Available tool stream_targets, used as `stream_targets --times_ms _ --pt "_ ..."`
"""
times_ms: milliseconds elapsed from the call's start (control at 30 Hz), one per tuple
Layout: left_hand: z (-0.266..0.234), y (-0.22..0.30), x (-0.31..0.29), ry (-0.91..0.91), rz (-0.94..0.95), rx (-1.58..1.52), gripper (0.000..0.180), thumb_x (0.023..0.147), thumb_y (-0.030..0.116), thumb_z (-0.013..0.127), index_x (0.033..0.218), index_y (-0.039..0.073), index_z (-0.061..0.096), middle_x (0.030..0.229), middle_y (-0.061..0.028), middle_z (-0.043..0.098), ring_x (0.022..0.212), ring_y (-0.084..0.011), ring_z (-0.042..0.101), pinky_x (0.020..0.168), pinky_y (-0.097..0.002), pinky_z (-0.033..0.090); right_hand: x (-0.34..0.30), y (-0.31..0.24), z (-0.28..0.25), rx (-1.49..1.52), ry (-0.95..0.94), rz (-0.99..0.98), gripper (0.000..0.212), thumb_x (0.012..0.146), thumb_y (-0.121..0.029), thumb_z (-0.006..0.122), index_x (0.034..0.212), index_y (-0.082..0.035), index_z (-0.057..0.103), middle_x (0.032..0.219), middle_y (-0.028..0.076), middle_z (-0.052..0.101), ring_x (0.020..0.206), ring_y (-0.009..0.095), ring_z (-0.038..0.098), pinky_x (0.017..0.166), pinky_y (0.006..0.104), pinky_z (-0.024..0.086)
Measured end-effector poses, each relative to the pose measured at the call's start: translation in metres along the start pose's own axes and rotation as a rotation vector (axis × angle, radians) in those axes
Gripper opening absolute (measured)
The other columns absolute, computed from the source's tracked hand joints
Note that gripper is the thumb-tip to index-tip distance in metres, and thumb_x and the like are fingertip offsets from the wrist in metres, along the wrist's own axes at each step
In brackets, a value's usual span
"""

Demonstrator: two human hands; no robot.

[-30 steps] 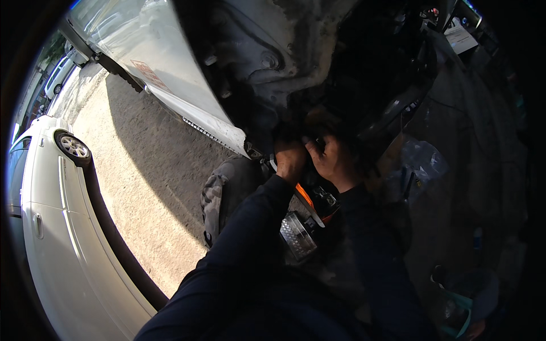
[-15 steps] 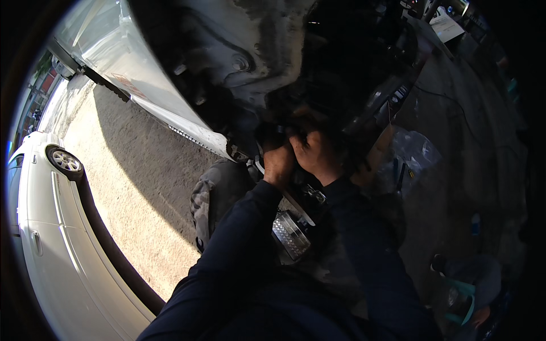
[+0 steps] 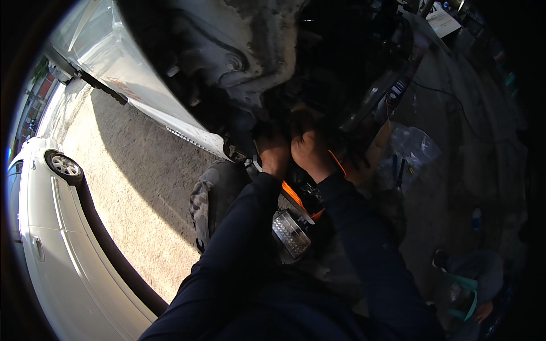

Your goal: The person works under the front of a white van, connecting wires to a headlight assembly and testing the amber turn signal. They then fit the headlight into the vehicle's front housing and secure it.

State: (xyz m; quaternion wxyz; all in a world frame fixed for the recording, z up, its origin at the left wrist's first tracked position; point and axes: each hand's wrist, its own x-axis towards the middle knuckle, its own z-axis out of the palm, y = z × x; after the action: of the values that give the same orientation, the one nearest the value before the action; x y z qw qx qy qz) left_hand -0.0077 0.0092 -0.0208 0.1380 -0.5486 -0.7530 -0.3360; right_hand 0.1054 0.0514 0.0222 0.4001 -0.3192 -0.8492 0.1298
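My left hand (image 3: 274, 153) and my right hand (image 3: 310, 150) reach side by side into the dark cavity of a vehicle's front end. The right fingers curl inward around something too dark to make out. My left fingertips disappear into shadow, so their grip is hidden. Just below the wrists sits a dark unit, seemingly a lamp assembly, with a glowing orange strip (image 3: 300, 200) along its edge. Another orange line (image 3: 338, 162) shows beside my right wrist. Beneath the unit is a clear, dimpled lamp lens (image 3: 291, 234). Pale, stained inner body metal (image 3: 239, 42) rises above the hands.
A light-coloured body panel (image 3: 153, 85) slopes along the left. Beyond it, a white car (image 3: 54, 227) stands on sunlit ground. Clear plastic bags (image 3: 415, 149) and a cable lie to the right. At lower right is a person (image 3: 478, 278) near a teal-edged object. A camouflage-clad knee (image 3: 213, 196) is beside my left forearm.
Orange light now glows along the unit below my wrists, where it was dark before. My hands have separated slightly, the left fingers deeper in shadow. The view has shifted a little.
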Motion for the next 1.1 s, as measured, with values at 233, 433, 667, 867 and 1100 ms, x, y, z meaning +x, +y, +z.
stream_targets --times_ms 233,433,667,867,1100 --pt "-0.009 0.002 0.011 -0.109 -0.11 -0.111 0.017 0.087 0.015 0.06 0.09 0.002 0.07 0.091 -0.0211 0.069 0.084 -0.0359 0.067 0.073 -0.0454 0.052 0.014 0.032 0.026 0.773 -0.124 0.429 0.025 0.1 -0.006 0.044 0.12 -0.001 0.059 0.122 0.012 0.062 0.111 0.021 0.059 0.096 0.0298 0.047" --pt "-0.001 -0.005 0.005 -0.015 0.067 -0.114 0.018 0.089 0.014 0.058 0.092 -0.001 0.068 0.09 -0.0217 0.068 0.085 -0.037 0.066 0.076 -0.0452 0.051 0.016 0.023 0.003 0.237 -0.212 0.217 0.03 0.1 -0.019 0.047 0.127 -0.006 0.054 0.12 0.021 0.063 0.109 0.04 0.061 0.092 0.0435 0.05" --pt "0.013 -0.01 0.005 0.091 -0.152 -0.571 0.021 0.093 0.015 0.056 0.095 -0.003 0.065 0.092 -0.0225 0.068 0.087 -0.0402 0.064 0.077 -0.0461 0.048 0.011 0.015 -0.004 0.076 -0.168 0.179 0.034 0.095 -0.018 0.052 0.127 -0.005 0.055 0.119 0.024 0.063 0.107 0.044 0.062 0.089 0.0483 0.051" --pt "0.002 -0.005 -0.002 0.06 0.041 -0.087 0.022 0.088 0.016 0.061 0.102 -0.001 0.066 0.102 -0.0236 0.066 0.093 -0.0422 0.062 0.079 -0.0475 0.048 -0.007 -0.014 -0.021 0.001 -0.037 0.049 0.024 0.093 -0.019 0.061 0.108 0.0 0.065 0.093 0.021 0.069 0.088 0.039 0.068 0.076 0.0437 0.055" --pt "-0.029 0.022 0.003 0.003 -0.261 -0.793 0.023 0.089 0.018 0.061 0.102 -0.001 0.066 0.101 -0.0233 0.066 0.093 -0.042 0.062 0.082 -0.0462 0.049 0.008 -0.024 -0.032 0.47 -0.09 0.079 0.031 0.097 -0.024 0.06 0.115 0.001 0.064 0.106 0.019 0.07 0.098 0.032 0.069 0.085 0.0374 0.053"
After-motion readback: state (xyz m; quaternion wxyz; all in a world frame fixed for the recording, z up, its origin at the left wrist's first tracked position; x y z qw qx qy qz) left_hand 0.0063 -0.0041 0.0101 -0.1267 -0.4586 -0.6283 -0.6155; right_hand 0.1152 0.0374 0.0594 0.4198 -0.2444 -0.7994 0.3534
